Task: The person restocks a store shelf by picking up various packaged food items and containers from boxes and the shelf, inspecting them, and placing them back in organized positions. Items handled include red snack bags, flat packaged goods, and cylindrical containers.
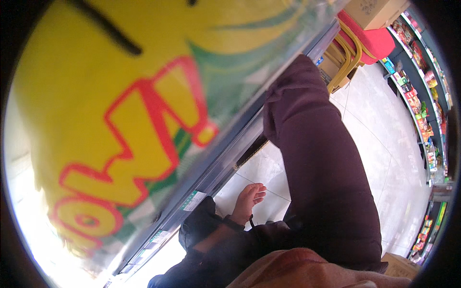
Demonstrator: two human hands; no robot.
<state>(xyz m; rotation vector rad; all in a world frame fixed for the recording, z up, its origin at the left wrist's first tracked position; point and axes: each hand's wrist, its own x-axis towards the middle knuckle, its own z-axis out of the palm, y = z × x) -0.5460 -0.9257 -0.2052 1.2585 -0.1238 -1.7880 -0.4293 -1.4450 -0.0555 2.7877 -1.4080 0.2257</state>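
My left hand point(248, 202) hangs low over the floor beside my bent leg, its fingers loosely curled and somewhat apart, with nothing in them. A dark band point(233, 222) circles that wrist. My right hand is out of view. Very close to the camera, a yellow and green plastic package point(83, 118) with large red-outlined lettering fills the upper left and is partly blurred. It stands at the grey shelf edge point(223, 151), well apart from my hand. My leg in dark purple trousers point(320, 144) reaches up along the shelf.
Price labels point(193, 200) line the shelf edge. At the top right, a cardboard box point(374, 14) rests on a red-seated chair point(378, 43) with a gold frame. Stocked store shelves point(414, 93) curve along the right, across the tiled floor point(378, 144). Another cardboard box point(399, 264) sits lower right.
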